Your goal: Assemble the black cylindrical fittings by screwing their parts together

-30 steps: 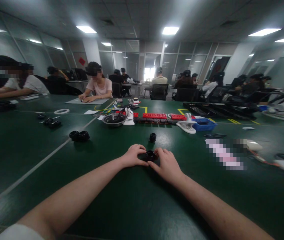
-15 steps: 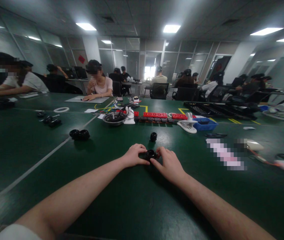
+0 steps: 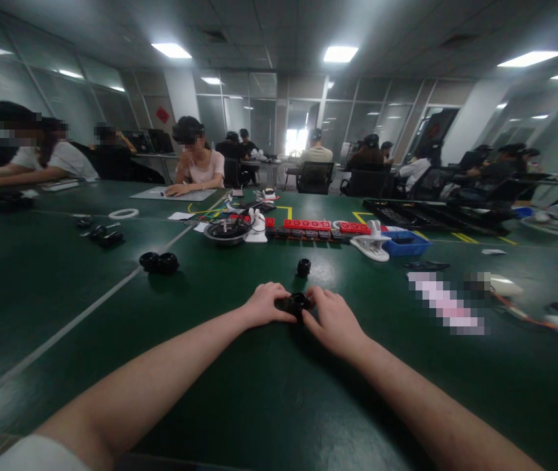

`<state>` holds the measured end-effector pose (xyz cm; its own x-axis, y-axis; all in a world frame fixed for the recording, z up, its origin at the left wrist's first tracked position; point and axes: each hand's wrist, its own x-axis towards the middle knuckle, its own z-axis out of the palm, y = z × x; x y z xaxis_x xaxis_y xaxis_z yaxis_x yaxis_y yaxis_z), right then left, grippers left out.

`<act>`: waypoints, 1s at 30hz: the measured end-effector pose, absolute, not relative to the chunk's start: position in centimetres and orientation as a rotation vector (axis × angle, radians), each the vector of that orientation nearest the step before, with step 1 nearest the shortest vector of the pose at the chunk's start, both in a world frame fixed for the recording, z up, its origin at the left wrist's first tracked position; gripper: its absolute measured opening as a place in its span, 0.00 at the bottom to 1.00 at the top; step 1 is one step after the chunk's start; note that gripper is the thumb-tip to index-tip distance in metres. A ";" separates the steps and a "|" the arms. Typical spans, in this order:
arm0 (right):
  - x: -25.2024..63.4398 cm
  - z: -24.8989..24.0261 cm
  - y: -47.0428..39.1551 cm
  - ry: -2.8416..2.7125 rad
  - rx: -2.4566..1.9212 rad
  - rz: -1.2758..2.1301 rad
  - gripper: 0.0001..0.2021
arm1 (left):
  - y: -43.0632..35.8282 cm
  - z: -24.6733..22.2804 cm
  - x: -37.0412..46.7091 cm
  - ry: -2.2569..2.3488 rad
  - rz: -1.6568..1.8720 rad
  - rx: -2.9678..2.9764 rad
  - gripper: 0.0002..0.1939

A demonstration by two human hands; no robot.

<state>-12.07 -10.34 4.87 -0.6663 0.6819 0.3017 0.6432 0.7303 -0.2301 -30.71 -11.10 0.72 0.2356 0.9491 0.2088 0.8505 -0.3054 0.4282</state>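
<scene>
I'm over a glossy green worktop [image 3: 279, 399] in a glass-walled room [image 3: 252, 108]; my left hand [image 3: 265, 305] and right hand [image 3: 336, 320], half-curled, grip one round, hollow black piece [image 3: 299, 307].

Black part [image 3: 299, 302], green tabletop [image 3: 259, 386], yellow markings [image 3: 465, 238], red strips [image 3: 307, 224], blue bin [image 3: 409, 248]

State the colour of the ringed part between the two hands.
The ringed part is black; the head view shows it.

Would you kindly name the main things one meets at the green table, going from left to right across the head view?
White ring, pair of black parts, left hand, held black part, right hand, blue tray.
</scene>
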 end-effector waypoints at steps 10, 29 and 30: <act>-12.4 4.8 -9.8 -2.592 -0.959 0.126 0.10 | -11.2 0.9 -30.7 1.694 0.633 2.261 0.23; -13.1 4.5 -8.5 -2.494 -0.960 0.249 0.12 | -11.1 0.8 -30.7 1.700 0.634 2.276 0.23; -13.2 4.5 -8.5 -2.492 -0.954 0.249 0.12 | -11.1 0.9 -30.6 1.703 0.629 2.276 0.23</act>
<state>-13.20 -8.54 4.47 -0.6551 0.6685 0.3520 0.5858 0.7437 -0.3221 -30.65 -11.09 0.89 0.2324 0.9519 0.1998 0.8534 -0.2981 0.4277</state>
